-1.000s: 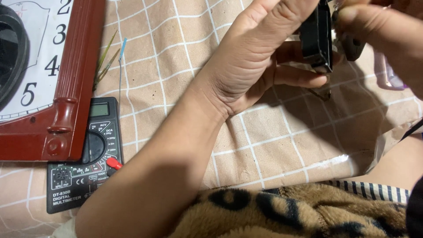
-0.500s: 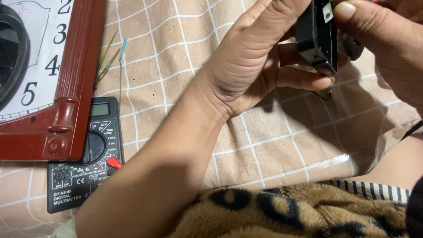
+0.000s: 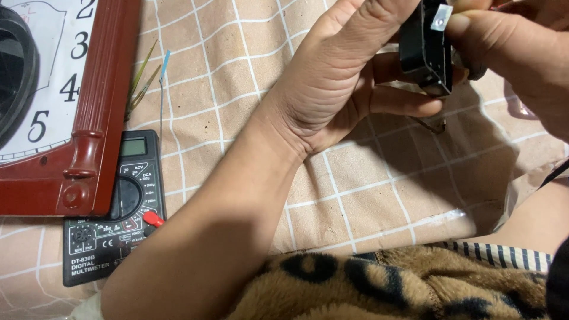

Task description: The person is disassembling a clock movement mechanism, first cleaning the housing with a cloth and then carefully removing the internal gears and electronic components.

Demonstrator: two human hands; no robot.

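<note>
— Head view, starting at the left edge: what lies there?

— A wall clock (image 3: 56, 101) with a dark red wooden frame and a white face lies flat on a tan cloth with a white grid (image 3: 367, 195). Its lower corner sits over the top of a black multimeter (image 3: 112, 213), which has a small grey screen and a red plug at its right side. Just above the meter, beside the clock frame, lie a few thin wire leads (image 3: 148, 74), greenish with one blue tip.

— And the hands?

— The left hand (image 3: 338, 89) comes up from the bottom of the frame, forearm slanting across the cloth, palm turned towards the camera. Its fingers are curled together around a small black box (image 3: 424, 50), thumb stretched out just beneath it.

— Where is that box, exactly?

— Near the top right, lifted clear of the cloth, between the two hands. The right hand (image 3: 515, 53) enters from the top right; its thumb presses on the box's upper face beside a small silvery tab, so its fingers are closed on the box too, though the rest of them are hidden behind it.

— Anything nearer the camera?

— A fuzzy brown blanket with black spots (image 3: 385, 284) along the bottom, with a striped edge of fabric at its right.
</note>
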